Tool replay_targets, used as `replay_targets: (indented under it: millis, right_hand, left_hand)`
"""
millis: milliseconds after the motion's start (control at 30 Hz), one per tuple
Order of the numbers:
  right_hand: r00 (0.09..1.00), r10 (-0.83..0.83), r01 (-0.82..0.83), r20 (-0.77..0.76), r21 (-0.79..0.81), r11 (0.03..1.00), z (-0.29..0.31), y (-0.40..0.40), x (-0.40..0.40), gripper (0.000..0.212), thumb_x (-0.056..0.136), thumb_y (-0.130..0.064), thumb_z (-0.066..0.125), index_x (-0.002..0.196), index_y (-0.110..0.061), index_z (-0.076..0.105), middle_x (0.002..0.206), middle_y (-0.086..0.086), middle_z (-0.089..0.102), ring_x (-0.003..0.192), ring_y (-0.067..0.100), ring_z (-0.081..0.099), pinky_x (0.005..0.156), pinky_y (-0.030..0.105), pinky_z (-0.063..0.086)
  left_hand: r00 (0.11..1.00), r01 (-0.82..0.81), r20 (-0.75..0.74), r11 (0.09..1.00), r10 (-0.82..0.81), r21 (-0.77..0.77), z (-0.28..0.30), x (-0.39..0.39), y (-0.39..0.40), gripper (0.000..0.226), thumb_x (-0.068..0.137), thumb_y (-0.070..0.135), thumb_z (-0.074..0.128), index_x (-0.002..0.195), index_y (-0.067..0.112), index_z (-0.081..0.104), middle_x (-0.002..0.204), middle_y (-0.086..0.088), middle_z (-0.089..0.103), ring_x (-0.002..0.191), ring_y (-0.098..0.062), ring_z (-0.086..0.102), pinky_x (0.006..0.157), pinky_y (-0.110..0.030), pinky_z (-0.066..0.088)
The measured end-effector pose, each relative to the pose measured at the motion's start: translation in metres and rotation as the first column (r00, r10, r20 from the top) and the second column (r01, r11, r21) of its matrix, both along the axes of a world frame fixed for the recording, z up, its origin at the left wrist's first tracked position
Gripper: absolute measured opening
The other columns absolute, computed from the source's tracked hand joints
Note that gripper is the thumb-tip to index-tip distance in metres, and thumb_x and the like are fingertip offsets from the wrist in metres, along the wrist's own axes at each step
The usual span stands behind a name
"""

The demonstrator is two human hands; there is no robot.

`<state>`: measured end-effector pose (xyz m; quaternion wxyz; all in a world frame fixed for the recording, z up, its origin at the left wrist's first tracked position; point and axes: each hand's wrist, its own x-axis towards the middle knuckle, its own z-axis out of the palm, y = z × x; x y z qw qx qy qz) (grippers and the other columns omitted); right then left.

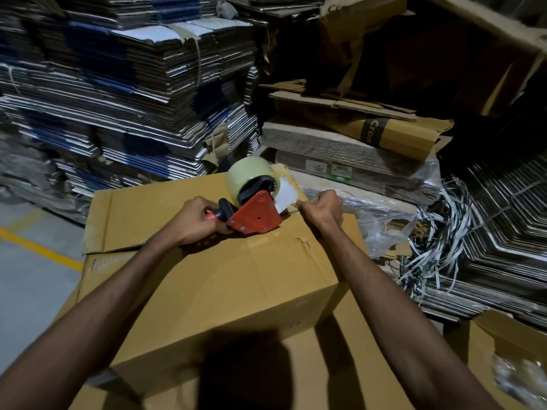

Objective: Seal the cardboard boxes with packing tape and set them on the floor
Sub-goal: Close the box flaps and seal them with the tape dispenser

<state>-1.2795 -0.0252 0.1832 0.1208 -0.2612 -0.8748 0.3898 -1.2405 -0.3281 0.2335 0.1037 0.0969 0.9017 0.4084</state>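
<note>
A brown cardboard box (225,279) lies in front of me with its flaps folded down and the seam running across its top. On the far end of that seam sits a red tape dispenser (256,216) carrying a roll of clear tape (251,176). My left hand (196,218) grips the dispenser's black and red handle. My right hand (321,207) pinches the loose end of the tape (285,195) against the box's far right edge.
The box rests on other brown cardboard (340,377). Tall stacks of flattened cartons (124,93) stand behind and to the left. Wrapped bundles (355,170) and loose white strapping (438,238) lie to the right. An open box (503,341) is at lower right. Grey floor with a yellow line (38,247) is at left.
</note>
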Motion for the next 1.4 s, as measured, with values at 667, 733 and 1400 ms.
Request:
replay_targets:
  millis: [667, 733, 1400]
  right_hand:
    - [0.989, 0.15, -0.149, -0.004, 0.036, 0.988, 0.006, 0.009, 0.015, 0.063, 0.058, -0.063, 0.09, 0.083, -0.011, 0.065, 0.078, 0.0, 0.066, 0.076, 0.021, 0.061, 0.059, 0.03, 0.037]
    - [0.991, 0.134, -0.134, 0.007, 0.013, 0.991, 0.008, 0.009, 0.015, 0.06, 0.055, -0.061, 0.092, 0.083, -0.015, 0.066, 0.081, -0.002, 0.066, 0.079, 0.022, 0.062, 0.063, 0.031, 0.039]
    - [0.995, 0.104, -0.104, 0.002, 0.014, 0.994, 0.007, 0.007, 0.017, 0.057, 0.054, -0.062, 0.092, 0.077, -0.016, 0.068, 0.077, -0.001, 0.068, 0.079, 0.023, 0.064, 0.076, 0.038, 0.053]
  left_hand:
    - [0.972, 0.017, -0.221, 0.965, -0.077, -0.261, -0.007, 0.019, 0.007, 0.016, 0.089, 0.031, 0.073, 0.079, 0.023, 0.063, 0.069, 0.0, 0.068, 0.065, -0.024, 0.064, 0.061, -0.041, 0.052]
    - [0.972, 0.024, -0.221, 0.965, -0.084, -0.262, -0.005, 0.021, 0.008, 0.016, 0.089, 0.026, 0.072, 0.077, 0.019, 0.062, 0.067, -0.004, 0.066, 0.063, -0.026, 0.062, 0.059, -0.039, 0.05]
    - [0.954, -0.04, -0.287, 0.918, -0.082, -0.394, 0.001, 0.055, -0.07, 0.03, 0.087, 0.023, 0.069, 0.067, 0.021, 0.047, 0.057, 0.003, 0.048, 0.05, -0.015, 0.042, 0.052, -0.028, 0.029]
